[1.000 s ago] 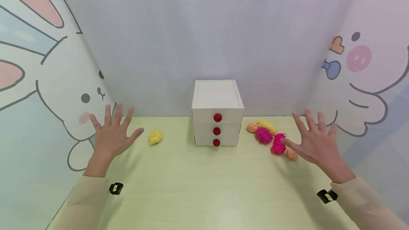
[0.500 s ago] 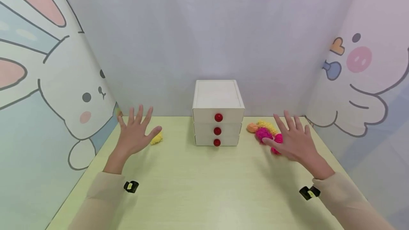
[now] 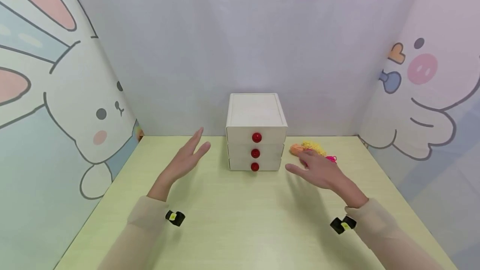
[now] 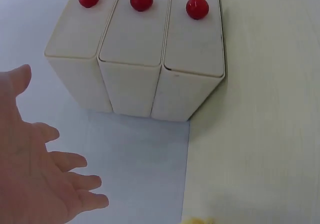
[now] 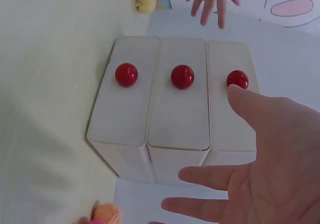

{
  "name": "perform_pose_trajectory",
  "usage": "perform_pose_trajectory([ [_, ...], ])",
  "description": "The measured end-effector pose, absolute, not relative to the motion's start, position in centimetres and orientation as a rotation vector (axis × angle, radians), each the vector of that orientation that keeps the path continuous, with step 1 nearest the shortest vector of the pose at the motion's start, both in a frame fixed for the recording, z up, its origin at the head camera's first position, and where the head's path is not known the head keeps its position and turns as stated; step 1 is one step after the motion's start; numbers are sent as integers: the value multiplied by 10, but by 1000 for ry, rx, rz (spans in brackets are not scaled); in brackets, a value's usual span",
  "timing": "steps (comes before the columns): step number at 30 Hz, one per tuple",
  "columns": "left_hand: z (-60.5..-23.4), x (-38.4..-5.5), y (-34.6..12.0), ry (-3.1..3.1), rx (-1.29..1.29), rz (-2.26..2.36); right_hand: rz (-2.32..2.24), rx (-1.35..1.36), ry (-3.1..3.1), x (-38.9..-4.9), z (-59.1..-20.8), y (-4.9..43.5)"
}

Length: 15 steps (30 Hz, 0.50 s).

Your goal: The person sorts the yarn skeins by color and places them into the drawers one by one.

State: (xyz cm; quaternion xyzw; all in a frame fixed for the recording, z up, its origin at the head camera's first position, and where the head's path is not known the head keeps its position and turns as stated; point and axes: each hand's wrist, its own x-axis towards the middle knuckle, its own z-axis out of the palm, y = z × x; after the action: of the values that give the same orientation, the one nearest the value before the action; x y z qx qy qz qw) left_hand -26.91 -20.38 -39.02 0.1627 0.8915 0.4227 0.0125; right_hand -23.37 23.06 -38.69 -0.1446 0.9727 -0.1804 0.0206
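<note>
A small white chest of three drawers (image 3: pixel 256 111) stands against the back wall, one round red knob (image 3: pixel 256 137) on each drawer front. All its drawers are closed. To its left my left hand (image 3: pixel 182 161) hovers over the table with straight fingers, holding nothing. My right hand (image 3: pixel 318 170) is held out on the other side, fingers extended and thumb toward the chest. In the right wrist view its thumb overlaps the top drawer's knob (image 5: pixel 237 79). Behind that hand lie yarn bundles: orange (image 3: pixel 296 149), yellow (image 3: pixel 314 148) and magenta (image 3: pixel 331 158), partly hidden.
A yellow yarn ball (image 5: pixel 146 1) lies on the table's left side, hidden behind the left hand in the head view. The pale yellow-green table (image 3: pixel 240 220) is bounded by a plain back wall (image 3: pixel 180 53) and cartoon-printed side walls (image 3: pixel 75 116).
Both hands have moved inward toward the chest from the sides, turning so their palms face each other more. The chest has stayed in place.
</note>
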Motion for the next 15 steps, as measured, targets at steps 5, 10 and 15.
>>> perform_pose_trajectory([
  [5,-381,-275,-179,2644,442,1478,-828,-510,2805,-236,-384,216],
  [10,-372,-285,-159,2518,366,1592,-1057,-511,2606,-241,-380,200],
  [15,-364,-297,-144,2424,310,1686,-1285,-491,2388,-249,-378,187],
])
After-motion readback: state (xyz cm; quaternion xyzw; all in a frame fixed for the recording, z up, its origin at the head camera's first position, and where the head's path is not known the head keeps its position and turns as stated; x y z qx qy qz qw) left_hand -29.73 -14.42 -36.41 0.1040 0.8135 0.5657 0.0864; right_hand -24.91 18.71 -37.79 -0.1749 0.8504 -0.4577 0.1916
